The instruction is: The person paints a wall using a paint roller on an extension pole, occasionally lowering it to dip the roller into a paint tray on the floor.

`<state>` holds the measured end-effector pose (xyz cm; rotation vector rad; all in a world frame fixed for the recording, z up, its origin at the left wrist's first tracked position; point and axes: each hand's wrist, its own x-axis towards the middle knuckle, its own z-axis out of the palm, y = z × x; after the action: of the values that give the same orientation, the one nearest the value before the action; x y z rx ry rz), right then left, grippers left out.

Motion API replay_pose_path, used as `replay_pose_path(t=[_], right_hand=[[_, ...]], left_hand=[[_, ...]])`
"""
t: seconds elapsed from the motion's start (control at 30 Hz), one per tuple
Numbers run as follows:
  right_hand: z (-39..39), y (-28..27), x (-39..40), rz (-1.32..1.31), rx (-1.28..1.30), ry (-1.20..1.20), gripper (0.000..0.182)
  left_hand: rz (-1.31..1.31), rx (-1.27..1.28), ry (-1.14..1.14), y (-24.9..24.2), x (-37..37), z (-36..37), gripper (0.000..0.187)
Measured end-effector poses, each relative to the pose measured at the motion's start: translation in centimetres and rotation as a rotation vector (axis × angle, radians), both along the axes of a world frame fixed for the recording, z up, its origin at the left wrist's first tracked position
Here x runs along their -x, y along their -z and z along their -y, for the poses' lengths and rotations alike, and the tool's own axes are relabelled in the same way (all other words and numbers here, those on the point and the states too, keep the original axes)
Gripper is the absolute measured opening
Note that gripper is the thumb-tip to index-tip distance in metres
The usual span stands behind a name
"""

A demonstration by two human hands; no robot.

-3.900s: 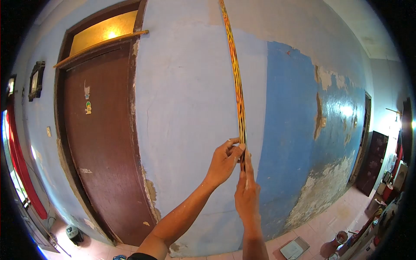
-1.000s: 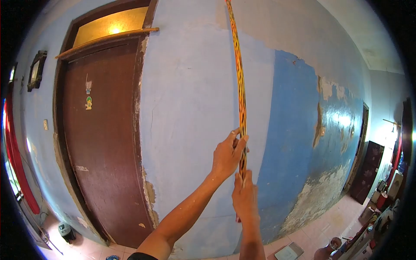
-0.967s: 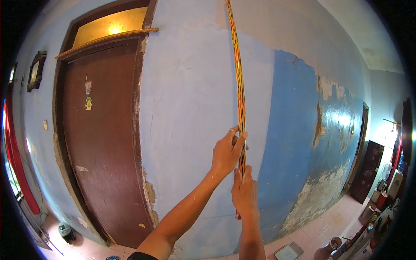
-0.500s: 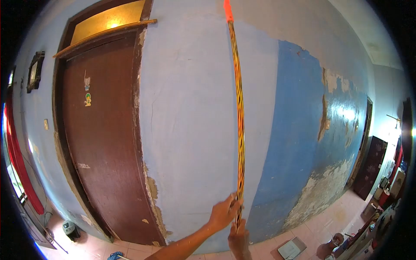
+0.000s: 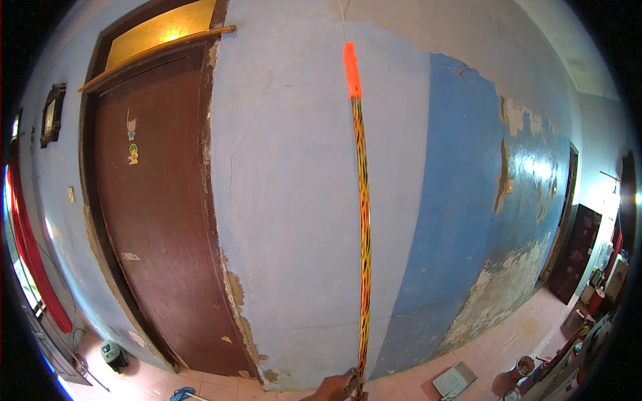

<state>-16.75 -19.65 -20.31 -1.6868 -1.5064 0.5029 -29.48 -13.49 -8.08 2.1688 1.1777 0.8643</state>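
Note:
A long pole (image 5: pixel 364 234) patterned in yellow, orange and black rises in front of the wall, leaning slightly left toward its top. Its upper end has a bright orange sleeve (image 5: pixel 352 70), from which a thin metal rod (image 5: pixel 344 25) runs up out of the frame. At the bottom edge, my left hand (image 5: pixel 336 387) is closed around the lower part of the pole. My right hand is out of sight below the frame. Behind the pole is a wall (image 5: pixel 287 200) painted pale blue, with a darker blue band (image 5: pixel 441 200) to the right.
A brown door (image 5: pixel 157 200) stands on the left. On the floor are a dark green object (image 5: pixel 114 356), a blue item (image 5: pixel 180 393) and a shallow tray (image 5: pixel 455 380). Containers (image 5: pixel 525 365) and clutter line the right side. The wall has peeling patches (image 5: pixel 498 294).
The pole has come down, bringing its orange sleeve and the metal rod into view. My left hand has dropped to the bottom edge, and my right hand has left the frame.

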Motion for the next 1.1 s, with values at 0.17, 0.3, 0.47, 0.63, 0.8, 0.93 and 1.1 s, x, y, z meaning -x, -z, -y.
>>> replay_pose_path(t=[0.17, 0.3, 0.47, 0.63, 0.8, 0.93, 1.1], right_hand=[[-2.0, -13.6, 1.3, -0.014, -0.066, -0.054, 0.032], [-3.5, -19.1, 1.8, -0.018, -0.318, -0.028, 0.028], [-2.1, -26.7, 2.2, -0.118, -0.524, -0.056, 0.029], [-2.4, -20.1, 1.9, -0.284, -0.481, -0.114, 0.036], [-2.0, -17.7, 2.7, -0.22, -0.504, -0.07, 0.04], [-6.3, -20.3, 2.5, 0.096, -0.83, -0.008, 0.03], [-5.2, -34.6, 3.8, -0.287, -0.516, -0.168, 0.024]], left_hand=[[0.112, -0.092, -0.045, -10.2, 0.7, -2.1, 0.04], [0.387, -0.131, 0.027, -17.6, 0.3, -3.6, 0.039], [0.635, -0.103, 0.22, -25.1, 0.1, -2.5, 0.035], [0.562, -0.111, 0.165, -22.5, 0.6, -1.2, 0.033], [0.533, -0.01, 0.138, -18.0, 1.0, -0.4, 0.034], [0.599, -0.03, 0.119, -22.6, 0.9, -2.2, 0.036], [0.665, -0.274, 0.138, -31.6, 0.6, -6.6, 0.037]])
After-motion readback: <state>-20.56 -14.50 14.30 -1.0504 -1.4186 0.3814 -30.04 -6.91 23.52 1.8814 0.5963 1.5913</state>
